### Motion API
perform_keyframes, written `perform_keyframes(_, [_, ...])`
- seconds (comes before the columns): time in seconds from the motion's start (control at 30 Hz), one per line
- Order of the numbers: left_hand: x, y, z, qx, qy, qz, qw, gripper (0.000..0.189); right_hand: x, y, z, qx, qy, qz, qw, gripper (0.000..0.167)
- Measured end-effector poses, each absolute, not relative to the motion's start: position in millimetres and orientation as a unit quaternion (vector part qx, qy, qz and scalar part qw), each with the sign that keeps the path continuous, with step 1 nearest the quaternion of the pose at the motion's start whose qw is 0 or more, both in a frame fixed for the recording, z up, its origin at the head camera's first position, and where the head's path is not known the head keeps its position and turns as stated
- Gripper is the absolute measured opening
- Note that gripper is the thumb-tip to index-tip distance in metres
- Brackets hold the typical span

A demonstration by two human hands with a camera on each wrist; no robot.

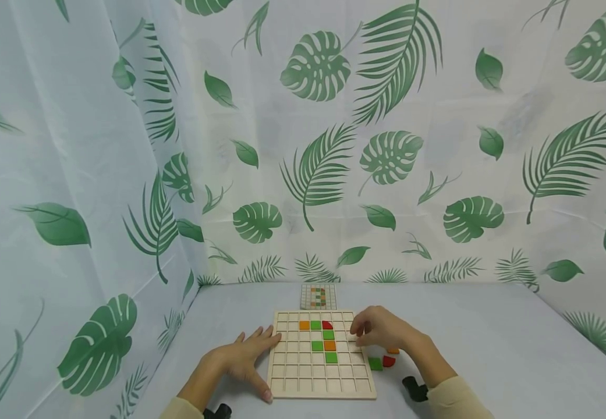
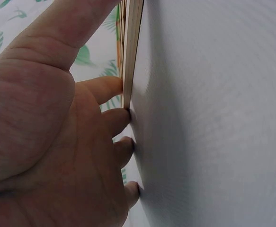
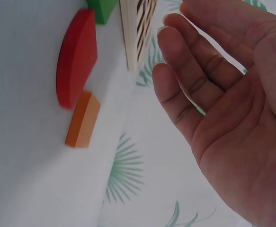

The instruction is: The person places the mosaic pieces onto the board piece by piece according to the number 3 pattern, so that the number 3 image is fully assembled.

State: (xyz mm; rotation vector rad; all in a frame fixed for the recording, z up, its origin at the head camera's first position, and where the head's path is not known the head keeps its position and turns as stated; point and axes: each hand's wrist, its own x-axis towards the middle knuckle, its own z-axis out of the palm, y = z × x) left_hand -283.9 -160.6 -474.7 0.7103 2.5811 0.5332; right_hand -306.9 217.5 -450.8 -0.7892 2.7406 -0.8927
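Pale wooden board (image 1: 303, 372), square, flat on smooth whitish table (image 1: 491, 326), thin raised slats dividing it into shallow cells. Seven smooth pieces set into far and middle cells: in the farthest filled row, left to right, orange square (image 1: 304, 325), green square (image 1: 315, 325), red piece (image 1: 326, 325) with one rounded corner; nearer, three more green squares and a second orange one. Loose on the table, just beside the board's right edge: green block (image 1: 375, 364), curve-edged red block (image 1: 389, 361), small orange block (image 1: 393, 351), close together, thick-sided in the right wrist view. Beyond the board's far edge, printed card (image 1: 318, 297) with miniature grid in orange, green, red; finer print too small to read. Behind, white creased cloth (image 1: 344, 116) printed with green leaves. Left hand (image 1: 245, 356) wide, fingers spread, thumb well apart at the near left corner; index finger touching the board's left edge. Right hand (image 1: 381, 327) above the board's right edge, fingers loosely bent, thumb apart from fingertips, bare palm in the right wrist view; fingertip contact with the board impossible to tell.
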Motion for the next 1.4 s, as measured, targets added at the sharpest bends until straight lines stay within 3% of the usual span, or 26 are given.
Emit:
perform_keyframes(0.43, [-283.2,-160.3,-473.3,0.260,0.925,0.192,0.200,0.125,-303.6,237.9,-448.6,-0.229,0.922,-0.298,0.096,0.017])
perform_keyframes(0.73, [-282.5,-159.9,-473.3,0.259,0.923,0.197,0.206,0.124,-298.1,246.7,-446.9,-0.184,0.936,-0.258,0.153,0.029])
perform_keyframes(1.4, [-281.3,-159.8,-471.9,0.266,0.922,0.195,0.202,0.123,-295.5,251.5,-450.3,-0.183,0.936,-0.244,0.173,0.033])
